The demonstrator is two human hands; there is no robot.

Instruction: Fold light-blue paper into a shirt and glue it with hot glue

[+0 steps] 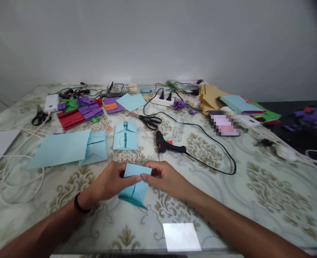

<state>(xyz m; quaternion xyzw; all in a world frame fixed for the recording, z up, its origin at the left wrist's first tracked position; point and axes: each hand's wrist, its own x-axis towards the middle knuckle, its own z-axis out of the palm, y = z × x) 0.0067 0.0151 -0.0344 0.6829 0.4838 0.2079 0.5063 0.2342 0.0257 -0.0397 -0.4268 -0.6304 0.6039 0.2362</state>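
Observation:
A folded light-blue paper [138,191] is held between both hands, just above the patterned tabletop. My left hand [114,181] grips its left side, thumb on top and fingers hidden behind. My right hand [162,177] pinches the right side the same way, and the two thumb tips nearly meet at a crease. The paper's lower end hangs toward me with a layer spread apart. Beyond the hands lies another folded blue paper [125,138]. A black glue gun [165,143] rests to its right, its cord looping away.
Blue sheets [61,148] and a white cable [6,193] lie at left. Black scissors [150,122], a clear ruler [179,130] and a power strip [162,101] are farther back. A phone [224,123] lies right, and a white card [181,236] near the front edge.

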